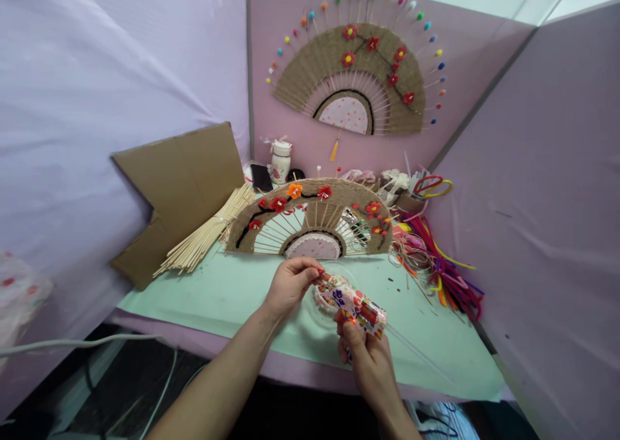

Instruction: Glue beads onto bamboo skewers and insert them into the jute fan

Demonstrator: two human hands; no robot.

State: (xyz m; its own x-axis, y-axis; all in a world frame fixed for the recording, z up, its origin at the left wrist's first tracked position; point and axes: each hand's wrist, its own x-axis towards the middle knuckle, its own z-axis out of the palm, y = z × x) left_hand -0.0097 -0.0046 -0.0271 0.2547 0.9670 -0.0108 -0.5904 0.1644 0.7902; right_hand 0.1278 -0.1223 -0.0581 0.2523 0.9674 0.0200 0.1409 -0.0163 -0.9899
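My right hand (364, 356) is wrapped round the grip of a hot glue gun (356, 303) covered in a colourful flower pattern. A clear glue stick (419, 353) sticks out of its back end. The gun's nozzle points left, right at the fingertips of my left hand (292, 285). Those fingers are pinched on a small red piece (320, 272), mostly hidden by the fingertips. Under the gun lies a round clear dish (323, 301), partly covered. Just beyond my hands stands a twine-wrapped fan (310, 217) with red and orange flowers.
A bundle of thin sticks (208, 230) leans by brown cardboard (186, 188) at left. Pipe cleaners (445, 265) lie in a heap at right. A white bottle (281, 161) and a phone (261, 178) are at the back. A larger fan (358, 72) hangs on the wall.
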